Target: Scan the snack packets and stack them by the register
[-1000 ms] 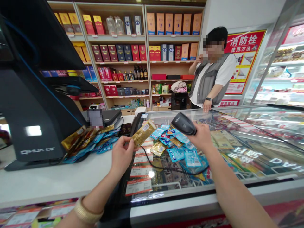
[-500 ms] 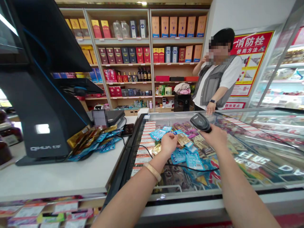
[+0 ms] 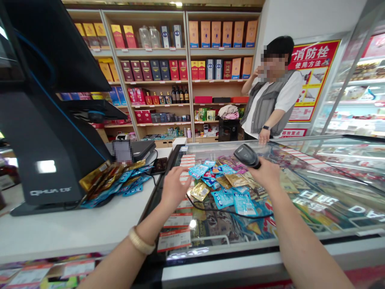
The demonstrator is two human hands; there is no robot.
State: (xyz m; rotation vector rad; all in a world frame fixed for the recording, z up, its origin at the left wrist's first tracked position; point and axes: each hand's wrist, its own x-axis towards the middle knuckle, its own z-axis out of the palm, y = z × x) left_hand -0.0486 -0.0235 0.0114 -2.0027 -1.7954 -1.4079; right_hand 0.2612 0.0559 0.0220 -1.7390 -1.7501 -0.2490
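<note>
My right hand is wrapped round the handle of a black barcode scanner, raised over the glass top. My left hand hovers beside the left end of a loose pile of snack packets, its fingers apart and nothing visible in them. Blue packets and gold packets make up most of the pile on the glass lid of a display freezer. The scanner's black cable runs across the glass below the packets.
Left stands a counter with a dark checkout terminal and another heap of gold and blue packets. A phone-like dark device lies near its edge. Across the freezer a person rests one hand on its rim. Shelves of boxes stand behind.
My left hand has left the packets in the pile and moved left, its fingers opening. The scanner stays in my right hand, and the view has turned slightly.
</note>
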